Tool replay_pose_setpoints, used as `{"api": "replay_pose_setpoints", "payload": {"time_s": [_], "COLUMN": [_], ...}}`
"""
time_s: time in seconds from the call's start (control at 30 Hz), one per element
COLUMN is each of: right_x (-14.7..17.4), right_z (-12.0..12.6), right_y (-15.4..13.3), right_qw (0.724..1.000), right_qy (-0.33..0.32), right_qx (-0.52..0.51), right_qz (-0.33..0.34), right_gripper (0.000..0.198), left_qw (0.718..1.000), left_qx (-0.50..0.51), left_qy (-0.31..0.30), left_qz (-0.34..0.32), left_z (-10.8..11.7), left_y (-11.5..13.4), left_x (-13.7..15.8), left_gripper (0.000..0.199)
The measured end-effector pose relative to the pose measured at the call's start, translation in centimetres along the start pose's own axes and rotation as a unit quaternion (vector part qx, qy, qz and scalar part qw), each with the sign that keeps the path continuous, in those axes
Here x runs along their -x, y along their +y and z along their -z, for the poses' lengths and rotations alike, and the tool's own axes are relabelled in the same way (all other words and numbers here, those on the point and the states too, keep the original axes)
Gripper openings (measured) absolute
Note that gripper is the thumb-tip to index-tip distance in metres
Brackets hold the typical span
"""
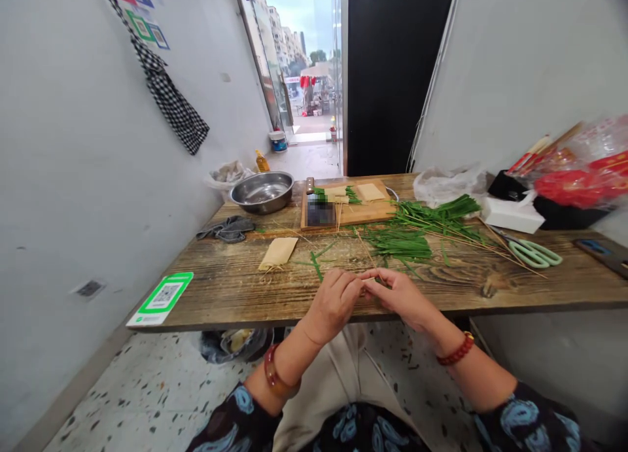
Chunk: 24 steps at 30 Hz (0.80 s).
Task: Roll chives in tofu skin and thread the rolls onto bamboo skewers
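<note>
My left hand (pixel 336 300) and my right hand (pixel 400 296) meet over the table's front edge, fingers pinched together. Between the fingertips shows a sliver of a beige tofu-skin roll (pixel 371 280), mostly hidden by the fingers. A thin bamboo skewer (pixel 364 246) slants up and away from the fingers of my right hand. Just beyond lie cut green chives (pixel 400 243) and a few loose blades (pixel 315 265). Left of my hands, a stack of folded beige tofu-skin pieces (pixel 278 252) rests on the wood, with skewer ends poking out at its near side.
On a wooden cutting board (pixel 377 210) lie a cleaver (pixel 320 214), chives and beige sheets (pixel 370 191). A steel basin (pixel 262 191) and grey cloth (pixel 227 229) stand left. Right are loose skewers (pixel 485 244), green-handled scissors (pixel 534 252), a tissue pack (pixel 513 213) and a phone (pixel 601 252).
</note>
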State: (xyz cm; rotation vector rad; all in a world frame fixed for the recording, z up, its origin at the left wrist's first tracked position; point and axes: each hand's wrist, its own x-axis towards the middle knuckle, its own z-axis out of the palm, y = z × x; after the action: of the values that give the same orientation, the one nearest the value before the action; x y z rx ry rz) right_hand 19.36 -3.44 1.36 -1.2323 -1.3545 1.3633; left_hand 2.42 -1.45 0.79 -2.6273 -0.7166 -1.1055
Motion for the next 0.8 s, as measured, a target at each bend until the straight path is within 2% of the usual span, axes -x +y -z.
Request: {"api": "replay_pose_setpoints", "payload": {"time_s": [0.37, 0.43, 0.5, 0.57, 0.6, 0.67, 0.73, 0.8], "right_x": [-0.2, -0.2, -0.1, 0.2, 0.4, 0.8, 1.1, 1.3], "right_z": [-0.2, -0.1, 0.0, 0.2, 0.3, 0.3, 0.3, 0.3], "right_y": [1.6, 1.8, 1.8, 1.5, 1.3, 0.9, 0.5, 0.3], "right_qw": [0.991, 0.989, 0.985, 0.981, 0.978, 0.973, 0.966, 0.956], "right_qy": [0.072, 0.085, 0.095, 0.092, 0.089, 0.080, 0.071, 0.064], "right_qx": [0.038, 0.048, 0.070, 0.102, 0.118, 0.143, 0.159, 0.175], "right_qz": [0.102, 0.111, 0.124, 0.140, 0.148, 0.166, 0.193, 0.226], "right_gripper": [0.025, 0.023, 0.021, 0.021, 0.020, 0.019, 0.018, 0.018], "left_qw": [0.994, 0.989, 0.974, 0.929, 0.890, 0.795, 0.717, 0.662], "left_qx": [0.070, 0.095, 0.147, 0.251, 0.318, 0.449, 0.537, 0.590], "left_qy": [-0.005, -0.014, -0.024, -0.043, -0.055, -0.093, -0.142, -0.187], "left_qz": [0.080, 0.111, 0.172, 0.270, 0.322, 0.398, 0.420, 0.422], "left_z": [-1.0, -1.0, -0.8, -0.3, -0.1, 0.4, 0.7, 0.8], "left_y": [0.2, 0.1, -0.2, -0.8, -1.1, -1.8, -2.1, -2.1], "left_x": [0.9, 0.8, 0.3, -0.3, -0.7, -1.3, -1.6, -1.7], "left_gripper": [0.007, 0.007, 0.013, 0.023, 0.027, 0.034, 0.040, 0.043]}}
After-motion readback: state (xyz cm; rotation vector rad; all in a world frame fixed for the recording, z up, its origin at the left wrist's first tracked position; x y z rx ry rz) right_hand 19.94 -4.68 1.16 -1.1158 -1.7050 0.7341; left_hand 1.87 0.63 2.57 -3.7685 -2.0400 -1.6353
